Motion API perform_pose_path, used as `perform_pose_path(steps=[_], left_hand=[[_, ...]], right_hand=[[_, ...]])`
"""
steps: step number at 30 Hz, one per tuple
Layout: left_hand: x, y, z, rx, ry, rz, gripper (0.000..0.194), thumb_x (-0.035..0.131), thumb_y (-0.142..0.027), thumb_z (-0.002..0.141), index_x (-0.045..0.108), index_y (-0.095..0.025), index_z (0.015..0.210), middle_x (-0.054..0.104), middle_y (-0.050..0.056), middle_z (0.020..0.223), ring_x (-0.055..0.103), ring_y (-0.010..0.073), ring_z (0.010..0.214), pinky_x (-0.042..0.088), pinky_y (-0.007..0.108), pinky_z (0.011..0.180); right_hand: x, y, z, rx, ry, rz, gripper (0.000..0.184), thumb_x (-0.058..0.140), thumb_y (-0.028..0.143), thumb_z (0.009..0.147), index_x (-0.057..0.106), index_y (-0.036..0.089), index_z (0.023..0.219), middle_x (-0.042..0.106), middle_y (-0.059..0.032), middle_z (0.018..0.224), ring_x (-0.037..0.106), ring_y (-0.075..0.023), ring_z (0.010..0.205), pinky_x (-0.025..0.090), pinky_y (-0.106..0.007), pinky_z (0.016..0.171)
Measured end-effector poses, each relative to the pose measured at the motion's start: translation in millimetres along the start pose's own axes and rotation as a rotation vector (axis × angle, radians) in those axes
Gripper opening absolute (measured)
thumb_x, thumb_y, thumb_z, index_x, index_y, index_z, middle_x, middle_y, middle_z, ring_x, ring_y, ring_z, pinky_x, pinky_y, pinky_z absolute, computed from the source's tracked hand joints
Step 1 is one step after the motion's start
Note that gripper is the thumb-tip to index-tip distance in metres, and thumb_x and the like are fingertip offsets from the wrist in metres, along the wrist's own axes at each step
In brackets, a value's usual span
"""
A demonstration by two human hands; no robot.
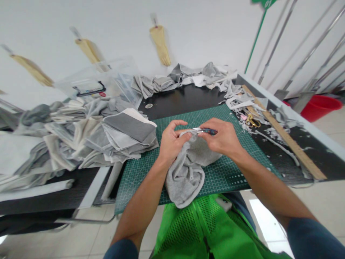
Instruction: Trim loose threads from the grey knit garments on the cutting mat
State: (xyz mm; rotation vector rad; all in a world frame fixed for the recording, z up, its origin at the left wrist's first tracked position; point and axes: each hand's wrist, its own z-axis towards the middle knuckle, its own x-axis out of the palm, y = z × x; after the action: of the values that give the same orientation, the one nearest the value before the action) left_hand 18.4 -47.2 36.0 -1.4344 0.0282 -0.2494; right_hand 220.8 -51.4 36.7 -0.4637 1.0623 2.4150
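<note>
Bunched grey cloth (185, 176) hangs from my left hand (174, 140), whose thumb and fingers pinch its upper edge. Its lower part drapes over the front edge of the green cutting mat (145, 172). My right hand (222, 135) is closed round a small tool (208, 131) with a shiny metal blade and a dark bluish handle. The blade end meets the cloth edge close to my left fingertips. Its exact kind is partly hidden by my fingers.
Piled grey and white cloth pieces (129, 129) lie left of the mat, before a clear plastic box (94, 82). At right are gold-handled scissors (252, 121), fabric scraps and a long wooden strip (285, 135). A red bucket (320, 108) stands beyond the table.
</note>
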Motion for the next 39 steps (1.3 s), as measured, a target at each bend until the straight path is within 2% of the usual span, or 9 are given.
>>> perform_pose_path(steps=[6,23,30,35,39], left_hand=[[-0.9,0.2,0.4,-0.007,0.003,0.002,0.060,0.095,-0.035,0.072,0.059,-0.022,0.118,0.083,0.004,0.088,0.072,0.0153,0.061,0.054,0.023,0.059],[-0.6,1.9,1.3,-0.008,0.012,-0.026,0.061,0.094,-0.036,0.072,0.058,-0.022,0.120,0.080,0.001,0.082,0.073,0.0163,0.062,0.054,0.024,0.060],[-2.0,4.2,3.0,0.032,-0.007,0.014,0.057,0.092,-0.033,0.074,0.060,-0.022,0.119,0.083,0.002,0.089,0.074,0.0167,0.068,0.055,0.025,0.065],[-1.6,4.9,3.7,0.063,-0.025,0.090,0.052,0.089,-0.031,0.076,0.061,-0.021,0.118,0.082,0.003,0.088,0.077,0.0186,0.075,0.056,0.026,0.070],[-1.0,4.5,2.6,0.066,-0.016,0.124,0.051,0.087,-0.030,0.078,0.060,-0.021,0.120,0.082,0.003,0.088,0.076,0.0180,0.073,0.053,0.025,0.068]], right_hand=[[0.9,-1.8,-0.5,-0.016,-0.009,-0.017,0.008,0.079,0.020,0.085,0.082,0.024,0.092,0.081,-0.0046,0.093,0.073,-0.0221,0.082,0.056,-0.035,0.075],[2.7,-1.8,-1.0,-0.031,-0.021,-0.001,0.006,0.078,0.019,0.087,0.083,0.022,0.089,0.082,-0.0051,0.090,0.075,-0.0222,0.084,0.055,-0.034,0.074],[2.1,0.8,-1.2,0.029,-0.060,0.027,0.004,0.080,0.025,0.088,0.083,0.024,0.091,0.080,-0.0042,0.089,0.072,-0.0213,0.081,0.055,-0.034,0.074],[3.2,2.7,-2.0,0.026,-0.009,0.038,0.005,0.081,0.024,0.086,0.082,0.023,0.091,0.080,-0.0048,0.092,0.073,-0.0218,0.082,0.054,-0.034,0.074],[5.3,2.9,-2.8,0.026,0.004,0.028,0.006,0.079,0.023,0.086,0.082,0.023,0.091,0.080,-0.0051,0.093,0.073,-0.0225,0.083,0.054,-0.035,0.075]])
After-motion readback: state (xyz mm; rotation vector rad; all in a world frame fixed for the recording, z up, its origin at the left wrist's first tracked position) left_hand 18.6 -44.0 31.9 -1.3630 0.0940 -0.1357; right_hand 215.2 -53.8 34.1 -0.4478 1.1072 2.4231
